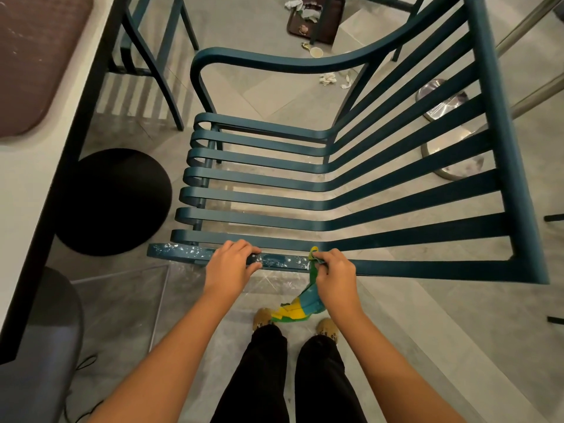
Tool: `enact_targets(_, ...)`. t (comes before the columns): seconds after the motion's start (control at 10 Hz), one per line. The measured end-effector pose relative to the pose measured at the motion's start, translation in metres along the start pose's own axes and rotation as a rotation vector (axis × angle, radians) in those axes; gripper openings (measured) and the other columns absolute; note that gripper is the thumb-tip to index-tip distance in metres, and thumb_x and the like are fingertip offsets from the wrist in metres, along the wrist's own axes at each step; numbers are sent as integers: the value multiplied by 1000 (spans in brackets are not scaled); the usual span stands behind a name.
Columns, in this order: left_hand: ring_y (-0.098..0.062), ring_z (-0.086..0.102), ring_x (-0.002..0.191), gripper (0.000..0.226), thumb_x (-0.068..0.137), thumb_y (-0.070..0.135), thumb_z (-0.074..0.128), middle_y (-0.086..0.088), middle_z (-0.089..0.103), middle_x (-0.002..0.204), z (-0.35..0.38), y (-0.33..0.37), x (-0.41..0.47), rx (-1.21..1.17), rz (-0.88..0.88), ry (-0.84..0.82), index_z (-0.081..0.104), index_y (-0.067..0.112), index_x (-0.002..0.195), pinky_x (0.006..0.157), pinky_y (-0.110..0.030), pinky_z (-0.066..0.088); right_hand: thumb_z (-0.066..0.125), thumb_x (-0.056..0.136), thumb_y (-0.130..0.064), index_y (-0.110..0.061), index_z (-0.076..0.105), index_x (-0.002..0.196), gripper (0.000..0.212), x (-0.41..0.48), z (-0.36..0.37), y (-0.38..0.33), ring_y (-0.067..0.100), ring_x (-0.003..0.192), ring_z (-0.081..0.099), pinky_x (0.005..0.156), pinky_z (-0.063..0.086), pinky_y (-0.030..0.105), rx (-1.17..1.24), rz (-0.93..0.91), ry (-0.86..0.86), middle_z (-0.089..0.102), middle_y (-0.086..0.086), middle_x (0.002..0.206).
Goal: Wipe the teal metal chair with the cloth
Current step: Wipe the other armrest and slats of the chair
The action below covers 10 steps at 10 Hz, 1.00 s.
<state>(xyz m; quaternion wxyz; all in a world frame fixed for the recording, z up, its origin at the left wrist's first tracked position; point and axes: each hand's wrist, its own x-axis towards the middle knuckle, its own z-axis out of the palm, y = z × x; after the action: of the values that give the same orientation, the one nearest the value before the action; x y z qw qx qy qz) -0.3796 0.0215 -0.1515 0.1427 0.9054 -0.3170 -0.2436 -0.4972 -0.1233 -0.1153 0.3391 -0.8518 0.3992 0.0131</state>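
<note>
The teal metal chair point(274, 196) fills the middle of the head view, its slatted seat running left to right and its back rising at the right. Its near armrest point(177, 251) is speckled with white spots. My left hand point(229, 267) grips this armrest, fingers curled over its top. Just to the right, my right hand point(334, 270) pinches a green, yellow and blue cloth point(302, 306) against the same rail. Most of the cloth hangs down below the rail, above my shoes.
A white table point(30, 190) with a black edge runs along the left, a black round base point(113, 199) beneath it. A second teal chair point(152, 56) stands behind. Crumpled paper point(328, 78) and a littered tray point(314, 19) lie on the tiled floor. Steel table bases point(451, 160) stand at right.
</note>
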Motion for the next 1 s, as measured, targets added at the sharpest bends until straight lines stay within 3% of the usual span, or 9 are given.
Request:
enact_targets(0.1, -14, 48, 113, 38, 88, 38, 54, 7, 57, 121, 0, 0, 1, 2, 1, -5, 54, 24, 124, 96, -27, 36, 50, 88, 5, 3, 63, 109, 26, -4, -18, 7, 21, 83, 55, 75, 39, 17, -34, -6, 50, 60, 18, 98)
enact_targets(0.3, -15, 49, 111, 38, 87, 37, 57, 6, 59, 119, 2, -1, 1, -17, -4, 4, 56, 23, 123, 95, -28, 37, 53, 86, 6, 3, 61, 113, 28, -5, -35, 27, 30, 89, 58, 78, 53, 39, -207, 57, 52, 58, 16, 101)
enact_targets(0.8, -15, 48, 114, 38, 87, 36, 57, 7, 58, 120, 1, 3, 1, -11, -36, -2, 55, 24, 123, 98, -29, 36, 46, 87, 8, 2, 63, 105, 26, 6, -23, 10, 32, 88, 58, 75, 49, 38, -179, 71, -51, 55, 16, 103)
enact_targets(1.0, -13, 47, 114, 39, 87, 37, 56, 8, 57, 121, 1, 2, 2, -6, -41, -12, 54, 25, 124, 98, -28, 36, 49, 89, 3, 1, 59, 115, 28, 2, -46, 26, 29, 91, 57, 80, 50, 36, -234, 121, -12, 55, 15, 106)
